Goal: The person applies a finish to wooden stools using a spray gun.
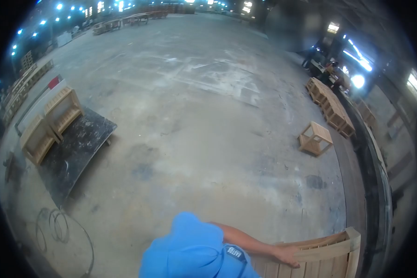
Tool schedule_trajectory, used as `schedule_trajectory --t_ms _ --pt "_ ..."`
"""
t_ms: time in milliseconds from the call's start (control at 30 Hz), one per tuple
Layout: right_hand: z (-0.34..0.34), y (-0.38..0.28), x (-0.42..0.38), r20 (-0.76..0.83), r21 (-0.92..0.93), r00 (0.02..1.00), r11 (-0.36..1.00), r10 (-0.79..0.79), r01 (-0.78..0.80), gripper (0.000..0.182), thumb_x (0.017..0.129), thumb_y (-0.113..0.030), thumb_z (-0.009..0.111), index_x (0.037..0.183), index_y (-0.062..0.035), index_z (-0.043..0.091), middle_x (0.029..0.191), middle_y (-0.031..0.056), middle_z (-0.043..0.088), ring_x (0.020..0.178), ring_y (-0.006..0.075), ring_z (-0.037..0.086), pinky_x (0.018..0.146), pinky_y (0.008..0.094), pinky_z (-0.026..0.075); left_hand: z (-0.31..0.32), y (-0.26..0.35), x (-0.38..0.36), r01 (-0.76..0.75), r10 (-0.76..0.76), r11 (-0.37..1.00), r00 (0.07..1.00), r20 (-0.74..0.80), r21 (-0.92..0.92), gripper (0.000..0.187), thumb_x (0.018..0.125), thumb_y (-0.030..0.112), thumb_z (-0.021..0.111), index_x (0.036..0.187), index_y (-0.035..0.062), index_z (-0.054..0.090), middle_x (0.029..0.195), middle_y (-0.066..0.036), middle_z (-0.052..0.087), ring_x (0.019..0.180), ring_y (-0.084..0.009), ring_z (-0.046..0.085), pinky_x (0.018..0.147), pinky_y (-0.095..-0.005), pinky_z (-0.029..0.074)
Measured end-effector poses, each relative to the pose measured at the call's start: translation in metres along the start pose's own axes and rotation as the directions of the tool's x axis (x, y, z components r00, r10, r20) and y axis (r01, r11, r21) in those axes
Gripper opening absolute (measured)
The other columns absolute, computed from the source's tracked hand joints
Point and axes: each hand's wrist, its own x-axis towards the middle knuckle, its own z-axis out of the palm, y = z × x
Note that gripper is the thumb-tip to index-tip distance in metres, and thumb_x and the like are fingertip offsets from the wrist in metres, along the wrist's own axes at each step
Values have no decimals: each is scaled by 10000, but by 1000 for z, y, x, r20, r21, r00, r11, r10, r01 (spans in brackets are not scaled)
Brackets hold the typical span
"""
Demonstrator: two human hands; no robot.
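Note:
My left hand (287, 255) reaches across from the blue-sleeved arm to a slatted wooden piece (326, 252) at the bottom right. Its fingers are closed over the near end of the light rail that runs along the piece's upper side. The slats lie below the rail, and a thicker wooden post stands at the right end. The lower part of the piece is cut off by the frame. My right hand is not in view.
Two wooden frames (65, 111) stand on a dark, stained platform (85, 141) at the left. A coiled hose (59, 227) lies below it. A small wooden stand (316, 139) and a row of wooden units (329, 106) are at the right. People (336, 74) are farther back.

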Motion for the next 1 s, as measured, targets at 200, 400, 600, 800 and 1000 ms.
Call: schedule_trajectory --t_ms 200,400,600,800,1000 --pt "53 0 187 1 -19 1000 1000 9 -9 808 950 -563 484 1529 -56 238 1567 153 262 1423 311 288 1163 462 244 -92 -20 174 40 -48 992 997 -66 -117 485 760 381 764 1004 5 579 848 -79 627 808 -158 584 701 -328 487" --pt "135 18 349 -42 -27 999 1000 8 -9 809 951 -564 479 1532 -57 233 1573 151 252 1429 308 278 1169 460 233 -222 -70 321 120 -93 985 975 -203 124 513 753 410 770 1026 15 589 882 -124 649 840 -213 621 732 -366 499" --pt "183 36 502 -212 -35 977 999 18 -27 810 953 -565 474 1534 -57 227 1579 149 241 1436 306 267 1175 457 222 -352 -155 492 -23 44 976 995 -94 215 531 767 427 776 1046 9 604 926 -143 665 865 -227 627 761 -384 509" --pt "132 82 597 -435 77 897 996 74 -45 811 955 -567 469 1537 -58 222 1585 147 230 1442 303 257 1181 455 211 -453 -161 614 80 -75 995 993 -89 64 433 772 354 765 1022 15 661 872 -144 687 817 -198 638 737 -390 523" --pt "173 108 683 -388 248 906 966 171 -76 746 965 -516 526 1484 -21 325 1498 134 398 1348 265 414 1123 378 326 -513 -186 691 273 -272 957 962 -26 94 536 748 394 782 1111 22 651 1001 -154 696 936 -255 667 839 -367 511"
